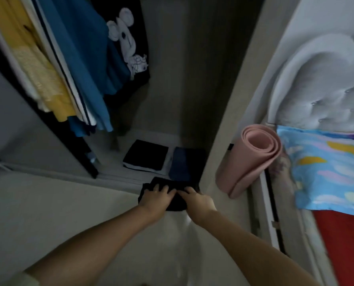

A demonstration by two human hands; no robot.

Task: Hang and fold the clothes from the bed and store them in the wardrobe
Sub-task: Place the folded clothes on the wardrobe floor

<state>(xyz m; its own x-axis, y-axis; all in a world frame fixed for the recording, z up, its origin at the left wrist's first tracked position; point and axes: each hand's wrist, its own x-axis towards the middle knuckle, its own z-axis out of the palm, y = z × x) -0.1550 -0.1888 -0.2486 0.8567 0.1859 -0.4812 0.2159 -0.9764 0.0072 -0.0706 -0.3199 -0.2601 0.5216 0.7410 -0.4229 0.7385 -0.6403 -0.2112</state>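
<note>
At the wardrobe's open front, low by its floor, both hands are resting on a folded black garment (173,200) that is lying across the threshold, half on the wardrobe (194,79) floor and half on the pale room floor (48,213). The left hand (157,198) is pressing its spread fingers down on the cloth's left part; the right hand (196,200) is lying flat on the right part, its grip equally loose and pinching nothing. Just behind, a folded black stack (146,154) and a folded dark blue piece (185,164) are sitting side by side. Blue and yellow hanging clothes (72,65) are filling the upper left. A rolled pink mat (252,157) is leaning between wardrobe and bed (345,244).
</note>
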